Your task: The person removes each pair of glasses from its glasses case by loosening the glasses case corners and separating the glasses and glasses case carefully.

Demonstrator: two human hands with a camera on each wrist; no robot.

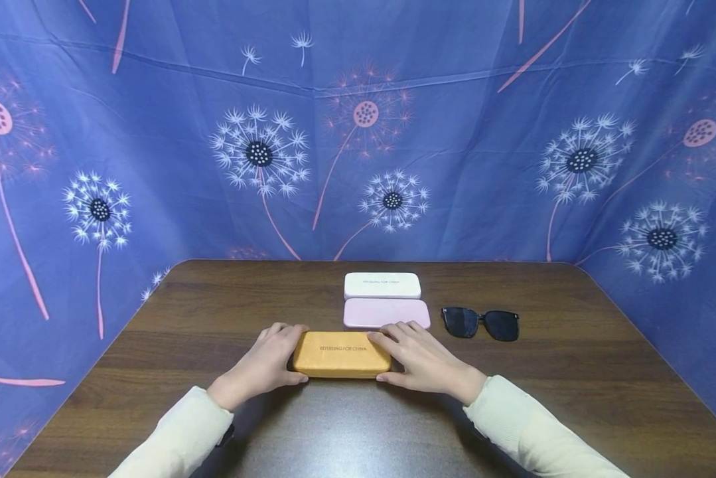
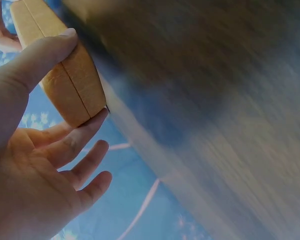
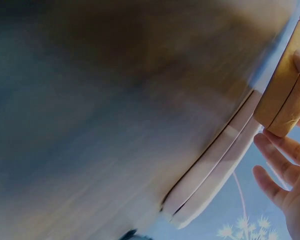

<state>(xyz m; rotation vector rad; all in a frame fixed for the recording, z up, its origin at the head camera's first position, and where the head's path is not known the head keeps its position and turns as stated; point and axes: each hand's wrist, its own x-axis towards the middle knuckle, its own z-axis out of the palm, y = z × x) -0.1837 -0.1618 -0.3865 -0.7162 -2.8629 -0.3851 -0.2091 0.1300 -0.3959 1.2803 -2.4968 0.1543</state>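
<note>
A yellow-orange glasses case point(image 1: 342, 364) with lettering on its lid is closed and lies crosswise between my two hands. My left hand point(image 1: 266, 360) grips its left end, thumb at the front and fingers round the end and back. At the right end my right hand point(image 1: 425, 359) holds it the same way. The left wrist view shows the thumb pressed on the seam side of the case point(image 2: 72, 92), with the lower fingers free of it. Whether the case touches the table is hard to tell. Directly behind it sits a closed pink glasses case point(image 1: 387, 313), partly covered by the right fingers.
Behind the pink case stands a white glasses case point(image 1: 382, 285), closed and parallel to it. Dark sunglasses point(image 1: 502, 326) lie to the right of the cases. The brown wooden table point(image 1: 214, 312) ends at a blue dandelion-print curtain point(image 1: 465, 166).
</note>
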